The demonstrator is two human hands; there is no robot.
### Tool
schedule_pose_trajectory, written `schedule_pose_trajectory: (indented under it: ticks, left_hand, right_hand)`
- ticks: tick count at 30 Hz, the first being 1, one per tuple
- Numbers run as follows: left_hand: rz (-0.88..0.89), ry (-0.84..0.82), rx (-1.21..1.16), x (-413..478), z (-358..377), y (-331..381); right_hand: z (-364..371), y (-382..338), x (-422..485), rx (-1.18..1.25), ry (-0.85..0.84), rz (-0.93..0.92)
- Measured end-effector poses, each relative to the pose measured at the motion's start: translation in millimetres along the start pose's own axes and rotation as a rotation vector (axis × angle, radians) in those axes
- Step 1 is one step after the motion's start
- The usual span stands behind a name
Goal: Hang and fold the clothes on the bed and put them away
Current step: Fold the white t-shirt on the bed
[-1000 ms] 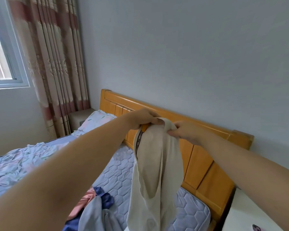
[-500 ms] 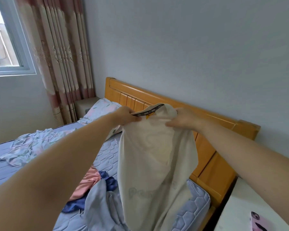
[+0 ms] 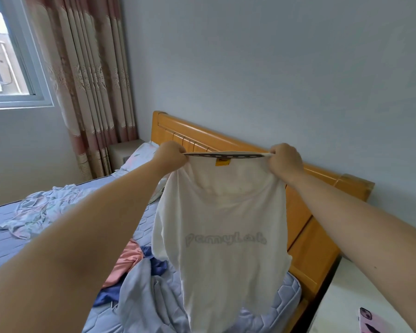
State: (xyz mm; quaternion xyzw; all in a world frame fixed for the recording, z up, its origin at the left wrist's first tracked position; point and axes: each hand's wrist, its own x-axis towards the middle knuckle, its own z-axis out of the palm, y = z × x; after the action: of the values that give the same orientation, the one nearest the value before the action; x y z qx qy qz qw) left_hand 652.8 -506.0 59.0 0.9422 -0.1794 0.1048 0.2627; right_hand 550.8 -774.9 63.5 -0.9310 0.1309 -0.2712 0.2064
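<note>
Gripping shirt [image 3: 221,224]: left hand [image 3: 172,156], right hand [image 3: 285,159]

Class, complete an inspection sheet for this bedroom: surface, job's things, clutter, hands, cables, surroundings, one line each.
Surface: blue quilted mattress, partly covered by clothes.
Job's things: white T-shirt with grey lettering, held up by its collar over the mattress; pale blue garment, pink garment and dark blue garment heaped below it; crumpled floral fabric further left.
Clutter: phone in a pink case on the white bedside table.
Hands: left hand and right hand each grip one end of the stretched collar.
Cables: nothing seen.
Surroundings: orange wooden headboard, grey wall, striped curtain, window.
</note>
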Motion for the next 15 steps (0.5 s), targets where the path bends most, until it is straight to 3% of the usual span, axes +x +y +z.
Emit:
schedule_pose_trajectory:
  ticks: [2, 4, 7, 10, 13, 15]
  left_hand:
    - [0.001, -0.11, -0.115, -1.4, 3.5, -4.5]
    - [-0.022, -0.242, -0.097, -5.0, 8.2, -8.8]
    - [-0.043, -0.276, -0.051, -7.2, 11.5, -17.3]
    - [-0.044, -0.447, 0.048, -14.6, 7.3, -24.9]
    - [-0.031, -0.613, 0.344, -32.5, 4.3, -31.7]
    - [0.003, -0.566, 0.48, -46.4, 7.8, -37.3]
  right_hand:
    - [-5.8, 11.0, 9.3, 0.098, -0.016, 0.103]
    - [-6.3, 22.9, 13.4, 0.026, -0.181, 0.16]
    - [-3.4, 33.0, 5.3, 0.094, -0.414, 0.182]
    - [-5.3, 29.9, -9.5, 0.122, -0.624, 0.111]
    - [3.5, 27.4, -22.1, -0.215, -0.818, -0.008]
    - [20.7, 27.4, -29.7, -0.386, -0.765, -0.05]
